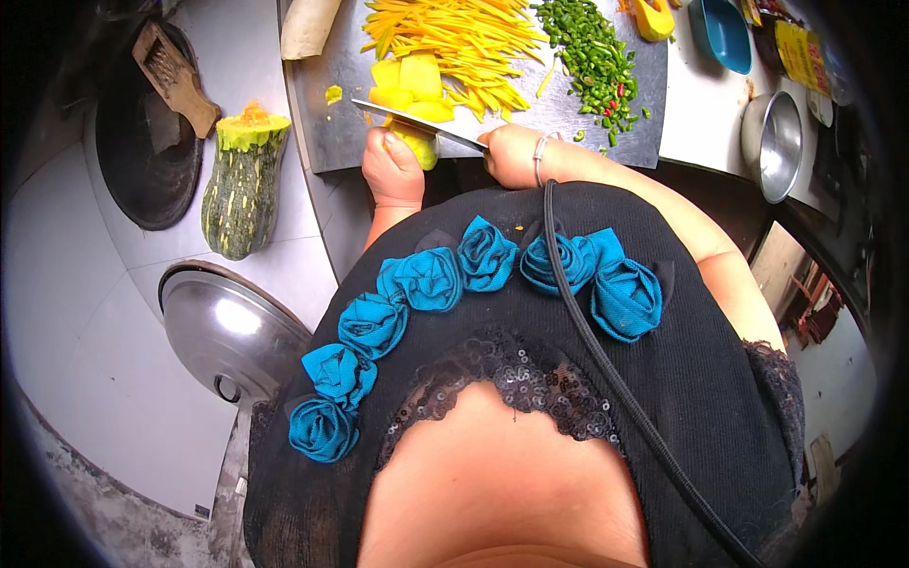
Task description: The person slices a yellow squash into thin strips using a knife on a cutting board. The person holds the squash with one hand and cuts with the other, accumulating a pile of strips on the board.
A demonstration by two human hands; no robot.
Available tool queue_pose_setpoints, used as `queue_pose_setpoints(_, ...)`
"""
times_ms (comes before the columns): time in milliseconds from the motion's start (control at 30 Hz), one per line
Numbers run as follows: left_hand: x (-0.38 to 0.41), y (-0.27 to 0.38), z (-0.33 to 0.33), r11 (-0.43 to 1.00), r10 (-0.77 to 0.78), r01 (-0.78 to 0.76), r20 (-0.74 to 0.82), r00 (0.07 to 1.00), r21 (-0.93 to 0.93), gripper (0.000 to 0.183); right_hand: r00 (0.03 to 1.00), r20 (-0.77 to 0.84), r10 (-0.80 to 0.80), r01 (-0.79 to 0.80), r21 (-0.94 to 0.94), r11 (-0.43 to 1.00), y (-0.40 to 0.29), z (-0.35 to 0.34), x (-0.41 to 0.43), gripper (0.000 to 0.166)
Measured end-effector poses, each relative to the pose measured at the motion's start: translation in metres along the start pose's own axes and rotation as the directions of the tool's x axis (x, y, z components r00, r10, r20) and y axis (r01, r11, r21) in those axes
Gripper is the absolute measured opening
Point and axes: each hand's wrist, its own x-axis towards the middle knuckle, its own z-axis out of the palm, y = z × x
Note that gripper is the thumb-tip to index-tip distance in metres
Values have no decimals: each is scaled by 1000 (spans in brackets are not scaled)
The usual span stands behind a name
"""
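My left hand grips a pale yellow-green chunk of squash at the near edge of the metal board. The handle of a kitchen knife is in my right hand; its blade lies across the top of the chunk, pointing left. Just beyond the blade are thick yellow squash pieces, and behind them a heap of yellow squash strips. Chopped green chillies with a few red bits lie to the right.
At left, a cut striped squash stands near a dark wok with a wooden grater on it. A domed metal lid is nearer me. A steel bowl and a blue plastic container sit at right.
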Motion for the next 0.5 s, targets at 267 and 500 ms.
queue_pose_setpoints(267,-1,-1,1,1000,-7,6,-3,1000,-25,23,990,104,94,-93,-21,995,-4,1,12,21)
queue_pose_setpoints(500,0,0,0,998,8,-10,-31,999,-65,25,975,160,156,-150,-49,987,-13,1,23,28)
